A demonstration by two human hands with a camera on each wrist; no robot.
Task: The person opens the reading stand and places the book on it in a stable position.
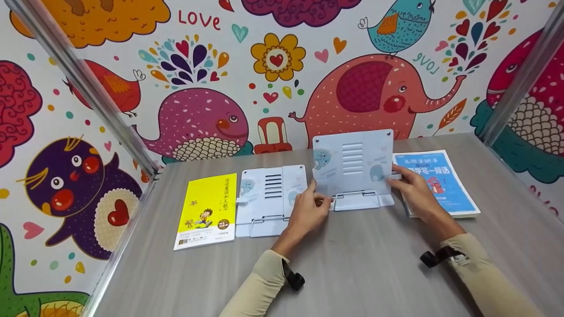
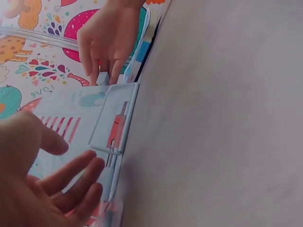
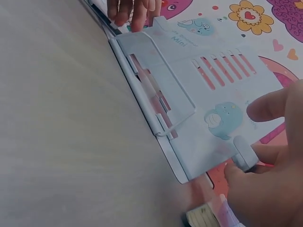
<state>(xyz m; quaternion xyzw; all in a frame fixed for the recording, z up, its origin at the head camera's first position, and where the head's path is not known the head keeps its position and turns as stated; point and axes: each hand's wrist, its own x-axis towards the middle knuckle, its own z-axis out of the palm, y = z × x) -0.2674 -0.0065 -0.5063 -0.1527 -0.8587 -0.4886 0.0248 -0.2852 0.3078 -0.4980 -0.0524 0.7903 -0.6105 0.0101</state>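
A pale blue book stand [image 1: 352,160] with cartoon prints and several slots stands propped upright on the table, its wire holder [image 3: 180,90] at the lower front. My right hand [image 1: 416,189] holds its right side tab [image 3: 244,153] between the fingers, the thumb apart from the panel. At the lower left edge, my left hand [image 1: 308,209] grips the stand with bent fingers, partly hidden behind its own palm in the left wrist view. A second, matching book stand [image 1: 257,189] leans lower, just left of my left hand.
A yellow book [image 1: 205,202] lies beside the second stand. To the right, partly behind my right hand, is a blue-covered book [image 1: 454,193]. The grey wood-grain table [image 1: 352,264] meets a cartoon-printed wall [image 1: 273,110] at the back, with metal posts [image 1: 88,83] at its corners.
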